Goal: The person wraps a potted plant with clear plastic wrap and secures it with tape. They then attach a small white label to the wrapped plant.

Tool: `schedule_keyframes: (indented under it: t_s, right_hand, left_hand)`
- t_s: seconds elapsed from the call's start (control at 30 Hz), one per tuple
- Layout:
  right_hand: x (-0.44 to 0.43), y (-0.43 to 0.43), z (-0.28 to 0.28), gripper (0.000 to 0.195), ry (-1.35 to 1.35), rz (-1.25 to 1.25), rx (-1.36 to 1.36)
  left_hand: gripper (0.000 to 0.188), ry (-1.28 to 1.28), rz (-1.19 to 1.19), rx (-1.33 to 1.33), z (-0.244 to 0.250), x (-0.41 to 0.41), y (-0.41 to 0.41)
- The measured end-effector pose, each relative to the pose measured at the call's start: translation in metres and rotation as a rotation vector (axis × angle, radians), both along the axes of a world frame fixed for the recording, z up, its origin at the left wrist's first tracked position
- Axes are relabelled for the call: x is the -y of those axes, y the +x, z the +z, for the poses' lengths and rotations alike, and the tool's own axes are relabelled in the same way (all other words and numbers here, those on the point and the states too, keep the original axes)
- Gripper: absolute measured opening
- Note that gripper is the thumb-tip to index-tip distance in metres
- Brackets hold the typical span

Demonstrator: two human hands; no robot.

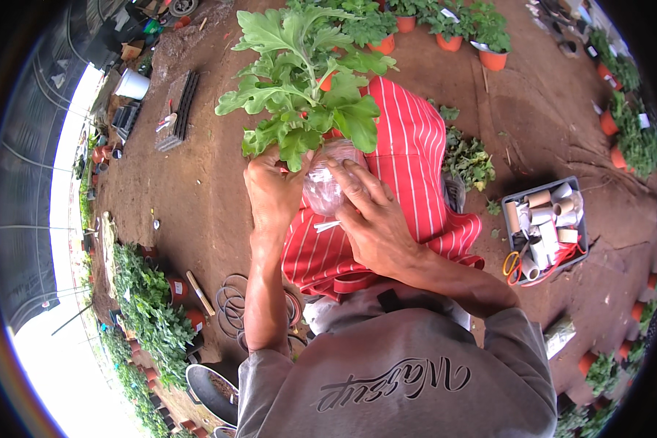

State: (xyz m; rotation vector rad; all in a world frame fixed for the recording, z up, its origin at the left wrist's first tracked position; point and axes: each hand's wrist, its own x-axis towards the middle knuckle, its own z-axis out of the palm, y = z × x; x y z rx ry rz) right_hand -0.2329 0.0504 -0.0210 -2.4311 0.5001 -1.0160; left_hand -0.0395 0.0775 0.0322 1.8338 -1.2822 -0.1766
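Observation:
A leafy green plant (pixel 306 93), chrysanthemum-like with lobed leaves, stands up before me. Below its leaves is a shiny bundle wrapped in clear plastic film (pixel 324 191). My left hand (pixel 275 189) is at the bundle's left edge with curled fingers; leaves hide the fingertips and whatever they may hold. Across the right side of the film lie the fingers of my right hand (pixel 375 216), gripping the bundle. Several thin white strips (pixel 327 225) show just below it, beside the right fingers. A red striped apron (pixel 405 142) covers my lap under the bundle.
To my right, a grey crate (pixel 580 219) holds cardboard tubes, rolls and orange-handled scissors (pixel 512 265). Cut foliage (pixel 471 159) lies by my right knee. Potted plants (pixel 493 41) stand ahead. Coiled hose (pixel 232 306) and a round tub (pixel 211 388) are at my left.

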Motion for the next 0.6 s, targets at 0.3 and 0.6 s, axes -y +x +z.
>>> schedule_keyframes:
  t_s: [0.3, 0.6]
  right_hand:
    - [0.003, -0.011, -0.007, 0.012, 0.101, 0.041, 0.042]
    - [0.022, -0.051, -0.025, 0.013, 0.634, 0.244, 0.289]
  left_hand:
    - [0.015, -0.108, -0.076, -0.122, -0.026, -0.015, -0.002]
    - [0.049, -0.126, -0.059, 0.066, -0.029, -0.032, -0.054]
